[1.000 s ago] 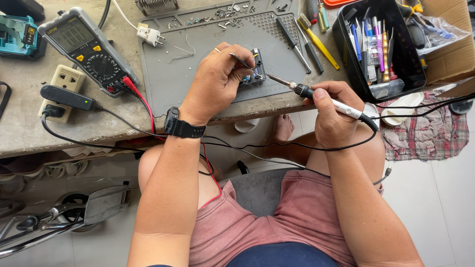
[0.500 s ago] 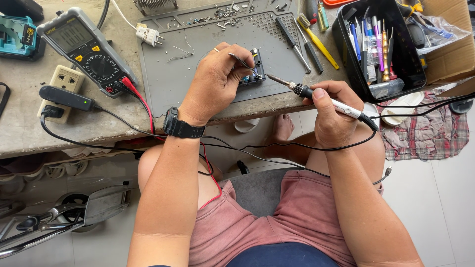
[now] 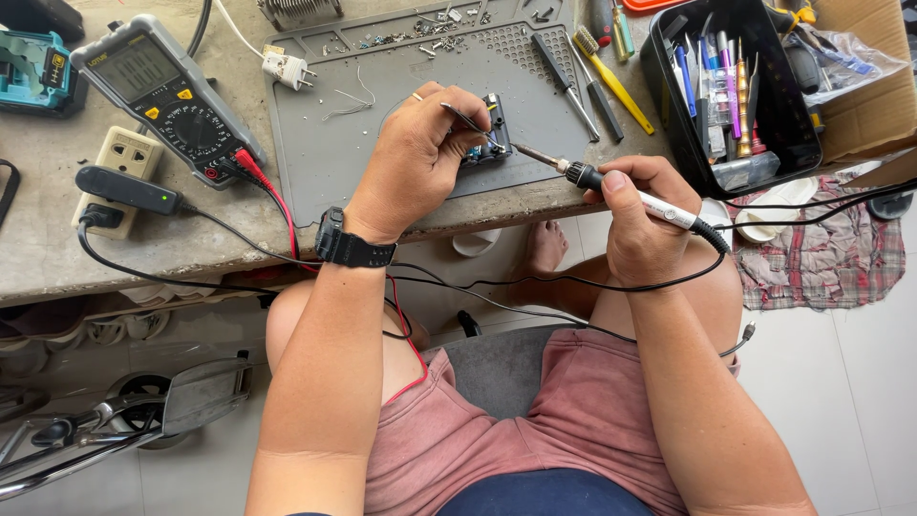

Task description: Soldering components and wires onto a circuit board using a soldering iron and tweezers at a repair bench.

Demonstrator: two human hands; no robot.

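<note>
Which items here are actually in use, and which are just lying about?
In use:
left hand with tweezers
right hand with soldering iron
small board
grey mat

Lying about:
multimeter
power strip
white plug
yellow brush
black tool bin

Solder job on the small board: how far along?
Done: board sits on the grey mat, with loose screws at the mat's top edge, so something has been unscrewed.

In hand: left hand holds tweezers at the board; right hand aims the soldering iron tip at it.

Left: joint quality can't be judged, too small. Multimeter lies aside, leads plugged in, untouched.
</note>
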